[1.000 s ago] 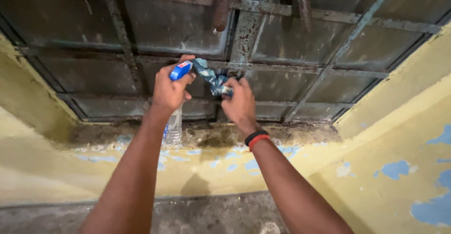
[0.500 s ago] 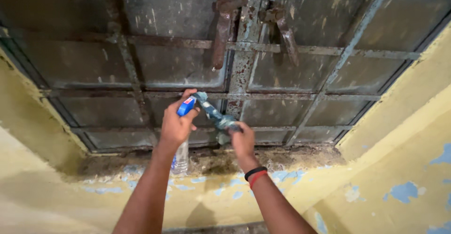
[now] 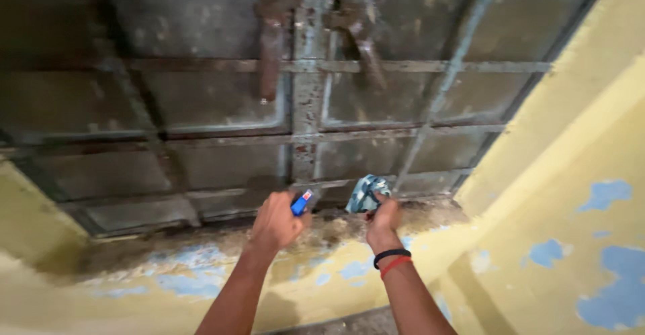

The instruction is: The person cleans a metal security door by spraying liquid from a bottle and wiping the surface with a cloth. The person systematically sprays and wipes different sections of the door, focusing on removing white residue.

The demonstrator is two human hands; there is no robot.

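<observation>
left hand (image 3: pixel 275 222) grips blue-capped bottle (image 3: pixel 302 202); right hand (image 3: pixel 383 219) clutches patterned cloth (image 3: pixel 366 192).

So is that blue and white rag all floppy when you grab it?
Probably yes. The rag sits bunched and crumpled in the right hand, so it likely bends and droops rather than holding a shape. It looks like thin cloth, so it is probably light. Its folds should give fingers grip, so it seems unlikely to slip.

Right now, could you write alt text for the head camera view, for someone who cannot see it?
Two bare hands reach toward a rusty metal-framed window: the left hand grips a spray bottle with a blue top, the right hand holds a crumpled blue patterned cloth near the bottom rail. Below runs a grimy sill amid peeling yellow walls.
</observation>
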